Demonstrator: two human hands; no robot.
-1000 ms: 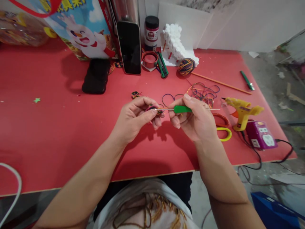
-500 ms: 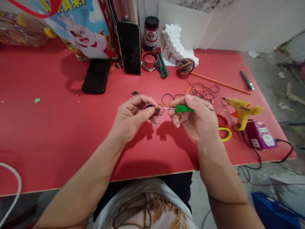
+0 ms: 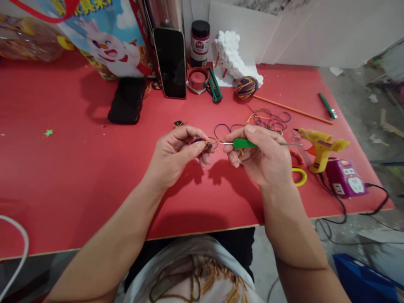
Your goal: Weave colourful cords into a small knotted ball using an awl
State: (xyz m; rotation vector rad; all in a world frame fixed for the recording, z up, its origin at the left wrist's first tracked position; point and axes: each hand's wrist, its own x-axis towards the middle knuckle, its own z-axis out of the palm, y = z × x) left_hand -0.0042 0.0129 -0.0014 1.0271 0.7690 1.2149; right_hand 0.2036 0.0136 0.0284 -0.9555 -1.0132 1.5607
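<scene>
My left hand [image 3: 176, 158] pinches a small piece of multicoloured crochet work [image 3: 199, 140] between thumb and fingers. In my right hand [image 3: 265, 155] is a crochet hook [image 3: 243, 144] with a green handle, held level, its metal tip pointing left and touching the yarn piece. Thin strands run between the two hands. Loose yarn [image 3: 268, 120] lies tangled on the red table just beyond my right hand, and a ball of the same yarn [image 3: 246, 88] rests farther back. My fingers partly hide the crochet piece.
A yellow glue gun [image 3: 322, 145], yellow-handled scissors [image 3: 299, 177] and a purple box [image 3: 346, 179] are at the right. Behind the hands stand a phone [image 3: 171, 63], a jar [image 3: 200, 44] and a green cutter [image 3: 215, 86]. A black phone-like object [image 3: 127, 101] lies left.
The hook and my right hand have shifted very slightly to the right. My left hand keeps its hold on the crochet piece.
</scene>
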